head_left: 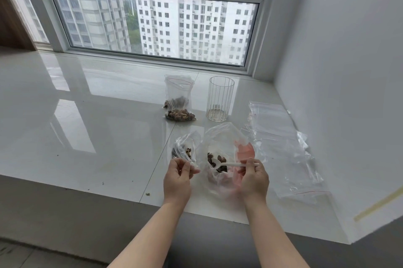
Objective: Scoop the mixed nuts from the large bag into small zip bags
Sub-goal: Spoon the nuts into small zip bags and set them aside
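Now, left hand point(177, 178) pinching small zip bag point(185, 150) rim, right hand's point(253, 180) grip around spoon point(231, 164) inside large bag point(224, 147).

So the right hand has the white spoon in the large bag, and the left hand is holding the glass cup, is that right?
Not quite. The head view shows the left hand pinching the small zip bag, not the glass cup. The right hand does hold the white spoon in the large bag.

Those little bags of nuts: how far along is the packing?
Done: two small bags with nuts sit near the ribbed glass. In hand: left hand pinches a third small bag open; right hand holds the white spoon in the large bag. Left: nuts remain there; spare empty bags lie beside it.
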